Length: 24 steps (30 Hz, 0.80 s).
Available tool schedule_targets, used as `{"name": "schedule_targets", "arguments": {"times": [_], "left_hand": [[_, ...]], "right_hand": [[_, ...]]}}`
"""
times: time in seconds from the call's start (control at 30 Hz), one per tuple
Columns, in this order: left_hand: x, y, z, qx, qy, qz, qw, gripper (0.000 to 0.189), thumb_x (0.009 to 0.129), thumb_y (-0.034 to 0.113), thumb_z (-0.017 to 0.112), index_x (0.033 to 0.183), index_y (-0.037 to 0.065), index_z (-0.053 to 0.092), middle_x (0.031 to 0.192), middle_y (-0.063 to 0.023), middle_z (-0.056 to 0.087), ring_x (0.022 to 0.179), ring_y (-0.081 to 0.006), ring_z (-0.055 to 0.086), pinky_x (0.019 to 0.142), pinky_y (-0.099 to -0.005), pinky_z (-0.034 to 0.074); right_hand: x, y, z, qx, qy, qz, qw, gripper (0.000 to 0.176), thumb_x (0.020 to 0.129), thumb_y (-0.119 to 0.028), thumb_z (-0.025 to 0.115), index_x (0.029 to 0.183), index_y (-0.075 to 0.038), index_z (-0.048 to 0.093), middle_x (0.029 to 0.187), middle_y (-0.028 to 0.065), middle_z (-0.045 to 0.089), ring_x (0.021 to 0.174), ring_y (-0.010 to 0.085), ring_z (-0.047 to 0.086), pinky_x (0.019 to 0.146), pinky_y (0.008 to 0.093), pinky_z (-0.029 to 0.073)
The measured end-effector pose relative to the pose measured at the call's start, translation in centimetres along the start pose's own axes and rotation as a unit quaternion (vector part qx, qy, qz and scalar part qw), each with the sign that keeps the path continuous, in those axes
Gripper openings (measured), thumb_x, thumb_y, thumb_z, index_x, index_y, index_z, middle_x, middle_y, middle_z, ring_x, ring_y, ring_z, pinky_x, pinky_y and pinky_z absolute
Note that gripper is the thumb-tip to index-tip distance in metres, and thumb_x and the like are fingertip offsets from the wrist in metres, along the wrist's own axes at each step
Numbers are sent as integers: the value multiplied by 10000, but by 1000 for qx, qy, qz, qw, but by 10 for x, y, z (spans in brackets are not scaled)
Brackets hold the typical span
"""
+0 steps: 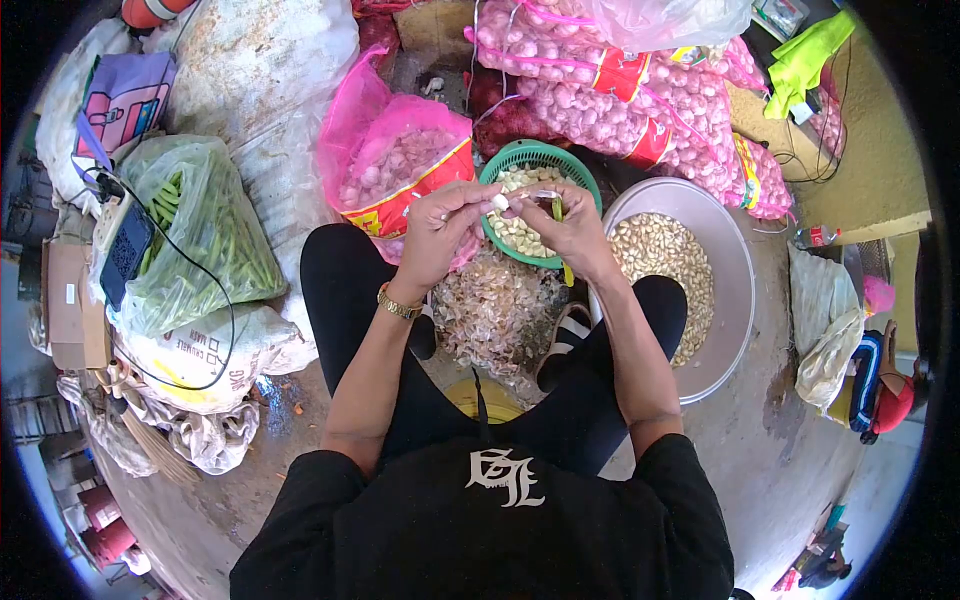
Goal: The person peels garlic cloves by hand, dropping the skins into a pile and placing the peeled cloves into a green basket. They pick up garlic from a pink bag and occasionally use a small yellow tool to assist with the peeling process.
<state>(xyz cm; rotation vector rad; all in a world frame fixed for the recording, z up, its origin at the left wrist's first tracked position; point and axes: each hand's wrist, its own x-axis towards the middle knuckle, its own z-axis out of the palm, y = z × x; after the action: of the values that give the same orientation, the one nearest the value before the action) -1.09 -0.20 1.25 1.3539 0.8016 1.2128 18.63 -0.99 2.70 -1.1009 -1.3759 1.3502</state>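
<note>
My left hand [437, 228] pinches a small white garlic clove [499, 203] between thumb and fingertips. Close beside it, my right hand [572, 228] touches the clove's right side and holds a small yellow-green peeling knife [557, 209] in its fingers. Both hands are above the front of a green basket [590, 177] holding pale peeled cloves [524, 232]. Under them on the floor lies a heap of papery garlic skins [495, 308]. To the right stands a wide grey-white basin [737, 300] with many cloves [665, 260] in it.
An open pink net bag of garlic [405, 165] sits behind my left hand. Stacked pink garlic sacks [640, 110] lie at the back right. A plastic bag of green vegetables [215, 230] is at the left. My knees flank the skins, with a yellow container [480, 397] between them.
</note>
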Motion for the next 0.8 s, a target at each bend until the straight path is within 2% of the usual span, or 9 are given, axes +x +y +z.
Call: {"name": "schedule_targets", "arguments": {"times": [0.13,0.2,0.33,0.53,0.73,0.8], "left_hand": [[0,0,0,12,-1,20,1000,248,901,-34,611,1124,20,706,943,-16,641,678,-36,535,549,-191,420],[0,-2,0,28,11,30,999,250,904,-32,610,1129,22,705,957,-22,642,682,-39,544,558,-192,432],[2,-7,-2,44,9,43,998,252,906,-30,609,1136,18,702,967,-27,648,697,-43,555,571,-191,443],[1,-2,1,-9,10,-10,1000,244,914,-16,612,1139,18,703,913,-22,662,669,-36,554,548,-189,437],[0,-5,-1,-18,-12,-81,997,271,944,66,617,1209,42,672,836,-9,668,539,-19,506,474,-171,384],[-1,-9,2,-34,-7,-120,992,306,956,112,618,1256,49,642,788,-3,662,485,-11,472,433,-169,354]], "right_hand": [[1,3,5,15,13,-33,999,158,893,-70,675,1030,3,703,855,-26,658,751,19,542,664,191,439],[2,5,6,17,15,-39,999,124,918,-62,644,996,22,689,870,36,690,791,68,602,740,227,484],[3,5,6,-5,18,-27,999,117,916,-73,648,968,27,677,855,34,681,787,66,599,732,221,479],[3,4,10,-6,34,-31,999,127,911,-100,658,949,22,667,825,23,665,768,58,588,713,220,471],[3,5,14,19,44,-14,999,107,915,-94,647,921,12,659,803,11,643,764,59,581,698,224,469],[4,7,17,-3,87,-62,994,101,879,-83,667,916,11,669,782,-25,624,710,29,533,622,211,438]]}}
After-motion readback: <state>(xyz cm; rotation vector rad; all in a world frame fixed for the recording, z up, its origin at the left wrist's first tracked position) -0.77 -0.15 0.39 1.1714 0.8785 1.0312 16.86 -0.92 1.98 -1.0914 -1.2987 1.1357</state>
